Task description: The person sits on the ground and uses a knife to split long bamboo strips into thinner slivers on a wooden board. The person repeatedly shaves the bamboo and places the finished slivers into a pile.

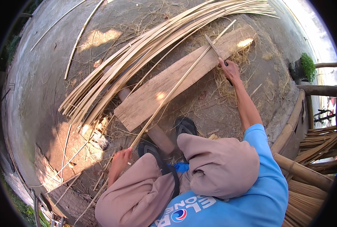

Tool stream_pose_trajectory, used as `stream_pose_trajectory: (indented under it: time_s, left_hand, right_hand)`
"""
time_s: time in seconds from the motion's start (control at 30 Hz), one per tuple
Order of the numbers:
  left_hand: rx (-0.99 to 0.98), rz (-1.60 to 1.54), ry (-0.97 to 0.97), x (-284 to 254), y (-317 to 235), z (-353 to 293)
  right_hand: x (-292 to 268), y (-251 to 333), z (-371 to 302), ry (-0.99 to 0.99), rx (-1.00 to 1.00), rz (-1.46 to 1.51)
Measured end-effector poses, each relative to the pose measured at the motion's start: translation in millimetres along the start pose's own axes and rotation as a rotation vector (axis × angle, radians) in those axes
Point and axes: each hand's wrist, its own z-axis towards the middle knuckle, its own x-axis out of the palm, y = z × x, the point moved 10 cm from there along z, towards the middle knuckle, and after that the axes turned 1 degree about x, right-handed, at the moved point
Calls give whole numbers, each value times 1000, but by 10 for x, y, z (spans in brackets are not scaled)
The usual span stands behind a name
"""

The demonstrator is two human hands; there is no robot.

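Sun dapples the shaded ground (44,90), with glare whitening the upper right.

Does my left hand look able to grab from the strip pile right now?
Probably not without letting go: your left hand grips a single strip, though nothing bulky seems to block its way to the pile.

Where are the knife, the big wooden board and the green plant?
Knife (217,52): head view, on its blade.
Wooden board (167,84): head view, on its bare top.
Green plant (308,67): head view, on its leaves.

There are two hands (231,71), one knife (214,47), one plank (157,94), one flowerpot (297,72).
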Motion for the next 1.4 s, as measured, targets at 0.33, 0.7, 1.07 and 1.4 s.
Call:
stream_pose_trajectory:
  time_s: [0.33,0.7,1.07,1.4]
  left_hand:
    - [-260,-659,447,481,-10,356]
    - [-217,-735,543,559,-64,332]
    - [-216,-873,701,695,-148,497]
    - [-304,-916,797,774,-56,478]
  right_hand:
    - [1096,1606,-3081,472,-578,121]
    - [1077,1265,-2633,343,-435,105]
    - [913,978,-1979,301,-53,218]
    - [550,494,-1397,125,52,188]
